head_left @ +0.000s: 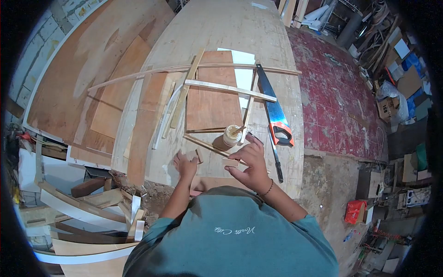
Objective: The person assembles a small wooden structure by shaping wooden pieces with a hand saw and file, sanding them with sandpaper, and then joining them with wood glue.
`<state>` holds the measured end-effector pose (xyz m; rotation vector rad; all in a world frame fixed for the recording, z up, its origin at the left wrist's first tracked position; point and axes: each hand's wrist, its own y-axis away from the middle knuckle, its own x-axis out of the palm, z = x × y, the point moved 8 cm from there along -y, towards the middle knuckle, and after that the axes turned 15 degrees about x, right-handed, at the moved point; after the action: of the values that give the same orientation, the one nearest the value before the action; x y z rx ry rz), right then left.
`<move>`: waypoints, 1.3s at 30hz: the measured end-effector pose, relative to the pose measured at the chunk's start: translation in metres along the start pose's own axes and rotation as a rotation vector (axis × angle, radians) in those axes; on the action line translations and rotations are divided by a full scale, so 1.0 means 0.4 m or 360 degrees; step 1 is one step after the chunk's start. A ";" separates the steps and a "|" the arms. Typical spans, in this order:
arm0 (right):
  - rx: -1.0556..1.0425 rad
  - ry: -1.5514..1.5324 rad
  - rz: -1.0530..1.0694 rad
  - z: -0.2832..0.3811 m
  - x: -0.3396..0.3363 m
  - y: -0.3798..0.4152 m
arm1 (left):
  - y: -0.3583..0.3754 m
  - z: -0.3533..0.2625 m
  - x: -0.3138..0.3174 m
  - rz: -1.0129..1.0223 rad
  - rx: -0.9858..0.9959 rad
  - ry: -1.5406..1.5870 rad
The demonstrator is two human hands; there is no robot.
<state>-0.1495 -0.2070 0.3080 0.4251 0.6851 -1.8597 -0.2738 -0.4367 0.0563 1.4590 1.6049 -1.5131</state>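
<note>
My left hand is low over the near part of the workbench, its fingers and thumb around a small wooden block with a dark edge. Between the thumb and forefinger of my right hand is a small pale wooden piece. Just beyond that hand stands an open jar with a stick in it. Thin wooden strips lie around a reddish-brown board. A handsaw with an orange and black handle lies to the right.
The plywood workbench stretches away ahead. A long thin strip crosses it. Large wooden sheets lean at the left, above curved offcuts. A red tiled floor and piled clutter, including a cardboard box, are at the right.
</note>
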 end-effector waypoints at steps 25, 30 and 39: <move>-0.0523 -0.0111 -0.0190 0.020 -0.016 0.018 | -0.071 -0.412 -0.320 0.1278 -0.0748 0.3503; 0.0367 -0.0123 -0.0602 -0.301 0.051 -0.054 | -0.066 -0.364 -0.283 0.1199 -0.0794 0.3533; 0.0755 -0.0189 0.0081 -0.531 0.183 -0.159 | -0.068 -0.294 -0.255 0.1066 -0.0954 0.3466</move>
<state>-0.2415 -0.1075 0.1181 0.6223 0.1442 -1.9760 -0.2314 -0.3601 0.1879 2.6727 1.4655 1.5426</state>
